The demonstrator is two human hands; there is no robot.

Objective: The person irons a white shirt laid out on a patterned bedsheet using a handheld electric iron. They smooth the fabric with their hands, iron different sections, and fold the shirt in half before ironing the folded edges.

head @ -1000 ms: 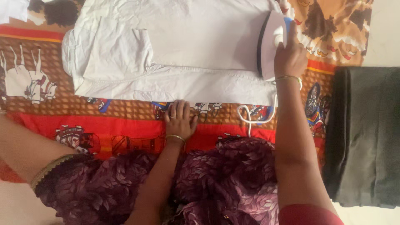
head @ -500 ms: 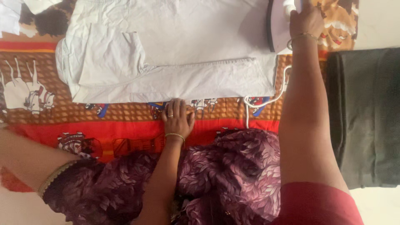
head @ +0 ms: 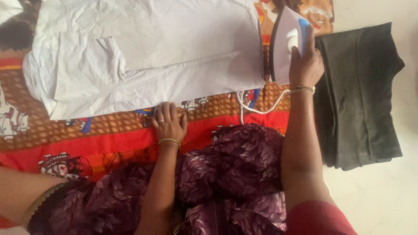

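From the head camera: right hand (head: 306,65) is wrapped tight around the iron (head: 285,43), handle mostly hidden under the fingers. Just left of it sits the white shirt (head: 143,52), top cut off. Left hand (head: 169,124) lies flat, fingers together, on the blanket (head: 100,139) below the shirt's edge.

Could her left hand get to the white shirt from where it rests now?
Probably yes. The left hand lies flat on the patterned blanket just beside the white shirt's near edge, with nothing between them.

Folded dark cloth (head: 361,95), perhaps trousers, beside patterned red blanket (head: 109,139), rt side.
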